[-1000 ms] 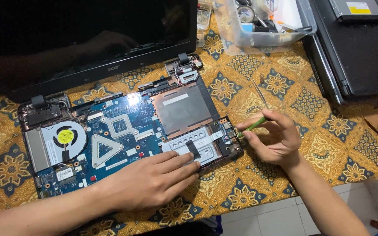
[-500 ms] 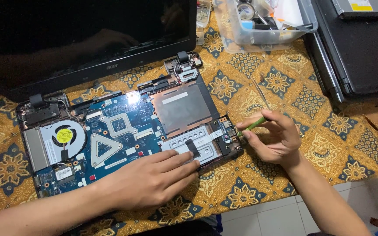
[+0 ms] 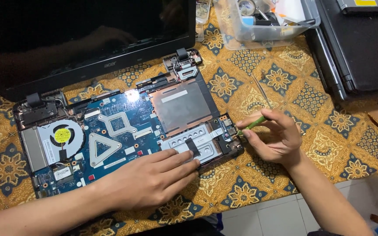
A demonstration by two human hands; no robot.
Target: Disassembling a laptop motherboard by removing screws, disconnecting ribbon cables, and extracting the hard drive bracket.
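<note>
Opened laptop base (image 3: 123, 140), lower cover off, lying on a batik-patterned cloth (image 3: 285, 87) over the tabletop; blue motherboard (image 3: 119, 126) exposed, cooling fan (image 3: 62, 137) with yellow hub label at the left end, grey metal drive bay (image 3: 178, 105) at centre, silver bracket (image 3: 193, 146) along the front right corner. Left hand (image 3: 152, 179): flat, fingers spread and pressed on the silver bracket and front edge, steadying the base. Right hand (image 3: 272, 140): fingers pinched round a thin green-handled tool (image 3: 252, 126), its tip meeting the base's right edge just beside the small connector board (image 3: 226, 122). Step in hand, as judged: working a fastener or catch at the right front corner while the base is held down; whether the tip is seated cannot be told. The next move would call for a steady tip and a firm hold from the left hand, since the corner sits near the tabletop's edge. Around: black screen panel (image 3: 88, 39), hinged and laid back behind the base; clear plastic box (image 3: 267, 26) of small parts at the far side; second dark laptop (image 3: 359, 48) at the right; long thin metal tweezers (image 3: 261, 89) on the cloth just beyond the right hand, well apart from the tool's tip and not in its way
</note>
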